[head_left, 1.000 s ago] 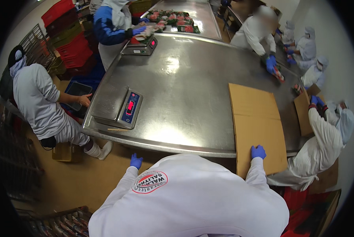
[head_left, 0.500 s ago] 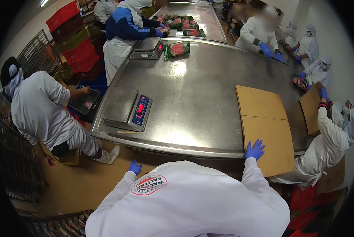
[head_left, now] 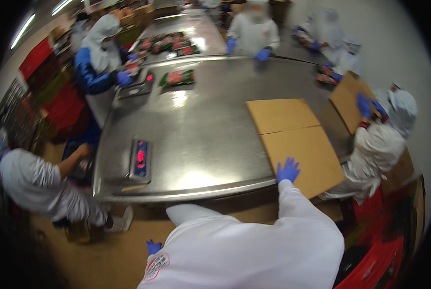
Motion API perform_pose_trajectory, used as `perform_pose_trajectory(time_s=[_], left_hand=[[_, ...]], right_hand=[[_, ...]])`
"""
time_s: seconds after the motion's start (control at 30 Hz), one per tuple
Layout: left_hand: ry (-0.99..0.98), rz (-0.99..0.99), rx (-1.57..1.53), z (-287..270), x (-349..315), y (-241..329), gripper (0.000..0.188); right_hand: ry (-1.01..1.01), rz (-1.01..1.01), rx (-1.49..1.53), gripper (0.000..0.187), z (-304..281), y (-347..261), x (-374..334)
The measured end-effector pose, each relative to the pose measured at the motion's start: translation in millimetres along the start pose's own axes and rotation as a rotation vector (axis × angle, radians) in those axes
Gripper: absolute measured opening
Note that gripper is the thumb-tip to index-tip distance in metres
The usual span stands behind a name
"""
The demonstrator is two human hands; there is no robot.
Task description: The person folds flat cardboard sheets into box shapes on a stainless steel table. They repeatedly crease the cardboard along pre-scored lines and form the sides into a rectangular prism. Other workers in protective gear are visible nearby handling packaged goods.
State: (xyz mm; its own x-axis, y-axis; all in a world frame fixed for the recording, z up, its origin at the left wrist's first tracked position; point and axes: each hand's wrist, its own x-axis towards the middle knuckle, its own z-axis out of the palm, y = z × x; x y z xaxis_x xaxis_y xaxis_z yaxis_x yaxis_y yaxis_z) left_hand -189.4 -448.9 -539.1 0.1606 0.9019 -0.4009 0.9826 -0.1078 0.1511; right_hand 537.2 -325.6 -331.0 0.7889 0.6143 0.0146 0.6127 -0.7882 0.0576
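My right hand (head_left: 288,170), in a blue glove, lies with spread fingers on a flat, folded cardboard box (head_left: 300,154). The cardboard rests on the right part of the steel table (head_left: 201,135) and juts past its near edge. Low on my left side, away from the table, hangs my left hand (head_left: 153,246), also blue-gloved. Its fingers are apart and nothing shows in them. A digital scale (head_left: 141,159) with a red display sits near the table's left corner, beside a thin wooden stick (head_left: 134,188).
A co-worker at the right handles another cardboard piece (head_left: 351,98). Across the table stand a person in white (head_left: 254,31) and one in a blue jacket (head_left: 96,67) by a second scale (head_left: 136,86). A red meat pack (head_left: 178,77) lies near it. Crates (head_left: 64,103) are stacked left.
My view has swung to the right and tilted, so the table shifts left. My right hand stays on the cardboard. At the right, the co-worker's cardboard piece has been raised and turned.
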Motion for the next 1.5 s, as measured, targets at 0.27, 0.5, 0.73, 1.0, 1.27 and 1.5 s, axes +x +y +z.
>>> perform_pose_trajectory(time_s=[0.27,0.5,0.73,1.0,1.27,1.5], left_hand=[[-0.175,-0.365,-0.11,-15,-43,14,0.031],[1.402,-0.877,-1.092,-268,30,48,0.064],[-0.271,0.352,-0.675,-382,58,237,0.052],[-0.379,-0.22,-0.231,-157,8,66,0.065],[-0.665,-0.285,-0.239,-6,-38,-3,0.055],[-0.078,-0.207,-0.689,-58,51,37,0.042]], right_hand=[[0.006,-0.027,-0.035,0.067,-14,1,-6],[0.032,-0.015,-0.128,0.067,-1,6,3],[0.015,-0.027,-0.157,0.067,3,5,6],[0.029,-0.027,-0.159,0.066,3,6,5],[0.005,-0.025,-0.182,0.066,-1,4,5],[-0.019,-0.01,-0.194,0.066,-4,0,2]])
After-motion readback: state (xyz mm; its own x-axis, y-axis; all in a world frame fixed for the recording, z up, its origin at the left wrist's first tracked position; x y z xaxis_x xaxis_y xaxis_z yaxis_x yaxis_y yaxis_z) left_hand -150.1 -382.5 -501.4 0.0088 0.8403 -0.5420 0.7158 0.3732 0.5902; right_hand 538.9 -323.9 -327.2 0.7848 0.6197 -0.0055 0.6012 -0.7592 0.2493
